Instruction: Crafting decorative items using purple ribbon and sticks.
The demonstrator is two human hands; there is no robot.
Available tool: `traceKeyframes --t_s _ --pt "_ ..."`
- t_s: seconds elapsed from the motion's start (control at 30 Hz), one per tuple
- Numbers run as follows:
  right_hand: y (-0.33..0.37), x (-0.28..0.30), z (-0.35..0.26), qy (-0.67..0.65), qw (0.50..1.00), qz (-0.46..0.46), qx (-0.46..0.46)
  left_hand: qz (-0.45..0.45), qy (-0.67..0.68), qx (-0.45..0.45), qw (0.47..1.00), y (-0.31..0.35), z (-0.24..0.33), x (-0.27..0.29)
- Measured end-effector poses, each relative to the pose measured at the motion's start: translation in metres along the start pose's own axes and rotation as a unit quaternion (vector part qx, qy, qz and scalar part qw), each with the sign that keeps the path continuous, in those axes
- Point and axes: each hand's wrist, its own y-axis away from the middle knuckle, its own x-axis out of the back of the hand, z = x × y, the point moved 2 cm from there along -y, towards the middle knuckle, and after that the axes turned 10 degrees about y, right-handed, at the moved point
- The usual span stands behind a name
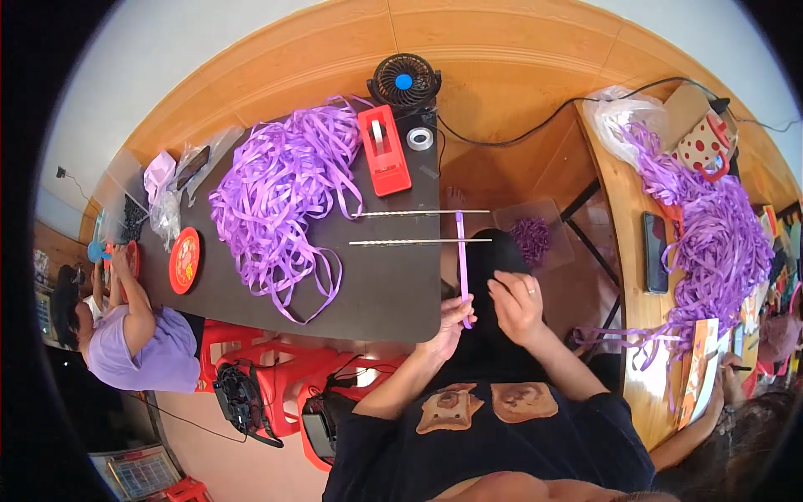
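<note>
My left hand (452, 325) is closed in a pinch on the lower end of a purple ribbon strip (463, 263). The strip runs up across two thin, pale rods, the near rod (401, 243) and the far rod (410, 212), which jut past the dark table's right edge. How its top end sits at the far rod is too small to tell. To the right of the strip, my right hand (519, 308) is raised with loosely bent fingers, a ring on one, and nothing visible in it. A large tangled heap of purple ribbon (284, 184) lies left of the rods.
A red tape dispenser (386, 155), a white tape roll (420, 139) and a black fan (404, 81) stand at the dark table's back. Below its right edge sits a bin of purple scraps (529, 240). More ribbon (723, 243) and a phone (656, 253) lie on the right table. Other people sit at both sides.
</note>
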Motion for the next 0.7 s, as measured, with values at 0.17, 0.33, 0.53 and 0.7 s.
traceKeyframes --t_s 0.17,0.33,0.53,0.7 --pt "-0.034 -0.015 0.002 0.040 0.978 0.019 0.206 0.001 -0.012 0.008 1.000 0.000 0.001 -0.001" --pt "-0.038 -0.025 0.001 0.042 0.963 0.027 0.264 -0.009 -0.003 0.007 1.000 0.002 0.002 0.001" --pt "-0.038 -0.023 -0.002 0.031 0.965 0.033 0.257 -0.010 0.027 0.047 0.998 0.009 0.004 -0.006" --pt "-0.046 -0.012 -0.010 0.019 0.967 0.022 0.252 -0.034 0.066 0.065 0.995 0.017 0.005 -0.004"
